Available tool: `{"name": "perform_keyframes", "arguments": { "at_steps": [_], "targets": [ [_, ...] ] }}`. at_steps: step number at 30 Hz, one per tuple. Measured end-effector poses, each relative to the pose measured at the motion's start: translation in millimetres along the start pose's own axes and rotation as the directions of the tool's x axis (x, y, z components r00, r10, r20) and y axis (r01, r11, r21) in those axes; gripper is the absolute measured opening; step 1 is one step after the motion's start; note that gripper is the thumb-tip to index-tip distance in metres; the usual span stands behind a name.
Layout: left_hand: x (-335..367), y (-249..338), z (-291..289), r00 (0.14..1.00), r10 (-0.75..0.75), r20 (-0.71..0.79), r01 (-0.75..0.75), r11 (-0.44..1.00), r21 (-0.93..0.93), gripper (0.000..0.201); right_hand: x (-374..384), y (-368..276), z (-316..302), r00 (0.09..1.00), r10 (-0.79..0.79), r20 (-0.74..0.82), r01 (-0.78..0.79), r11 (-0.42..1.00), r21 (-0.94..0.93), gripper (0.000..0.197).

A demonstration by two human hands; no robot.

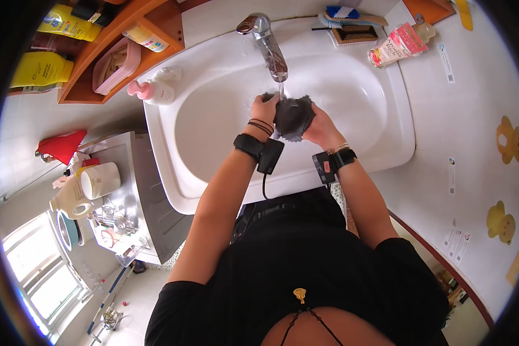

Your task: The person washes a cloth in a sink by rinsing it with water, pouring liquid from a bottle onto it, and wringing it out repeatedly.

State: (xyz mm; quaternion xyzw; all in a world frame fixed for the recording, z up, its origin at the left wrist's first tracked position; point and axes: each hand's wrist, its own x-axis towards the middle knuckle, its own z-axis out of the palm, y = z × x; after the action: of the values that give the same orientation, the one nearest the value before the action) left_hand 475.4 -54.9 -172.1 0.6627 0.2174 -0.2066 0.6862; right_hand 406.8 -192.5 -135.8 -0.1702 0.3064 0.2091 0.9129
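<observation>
A wet dark grey cloth [294,118] with an uneven edge is spread between my two hands over the white washbasin [205,124]. Water runs from the chrome tap [274,57] down onto its upper left part. My left hand [264,111] pinches the cloth's left edge, right beside the stream. On the other side, my right hand [324,130] grips the right edge, its thumb along the rim of the fabric. Folds hide some of my fingertips. What kind of cloth article this is cannot be made out.
A pink-topped pump bottle [153,92] stands on the basin's left rim. Brushes [354,34] lie at the back right, near a pink and white bottle [395,46]. An orange shelf [118,52] holds bottles at upper left. A metal-topped cabinet [138,179] bears containers at left.
</observation>
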Motion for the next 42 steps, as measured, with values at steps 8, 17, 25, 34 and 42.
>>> {"name": "perform_keyframes", "arguments": {
  "at_steps": [8, 17, 25, 34, 42],
  "targets": [
    [-56.3, 33.8, 38.1, 0.856, 0.464, 0.229, -0.514, 0.708, 0.484, 0.035, 22.5, 18.6, 16.6, 0.977, -0.103, 0.187, 0.082, 0.990, 0.114, 0.026],
    [-5.6, 26.1, 5.6, 0.765, 0.589, 0.260, -0.481, 0.255, 0.839, 0.035, 7.5, 22.6, 22.9, 0.985, -0.132, 0.109, 0.142, 0.986, -0.086, 0.030],
    [0.5, 19.4, -12.2, 0.956, -0.170, 0.238, 0.225, 0.947, -0.227, 0.029, 4.6, -11.4, -10.0, 0.997, -0.053, 0.063, 0.063, 0.983, -0.174, 0.038],
    [-73.2, 23.4, 49.2, 0.823, 0.499, 0.271, -0.567, 0.692, 0.448, 0.039, 34.0, 5.8, -21.9, 0.966, -0.158, 0.205, 0.131, 0.982, 0.138, 0.033],
    [-31.2, 17.8, 27.7, 0.559, 0.684, 0.468, -0.631, -0.015, 0.775, 0.021, 12.5, 19.1, 11.2, 0.971, -0.198, -0.136, 0.194, 0.980, -0.043, 0.024]
  ]
}}
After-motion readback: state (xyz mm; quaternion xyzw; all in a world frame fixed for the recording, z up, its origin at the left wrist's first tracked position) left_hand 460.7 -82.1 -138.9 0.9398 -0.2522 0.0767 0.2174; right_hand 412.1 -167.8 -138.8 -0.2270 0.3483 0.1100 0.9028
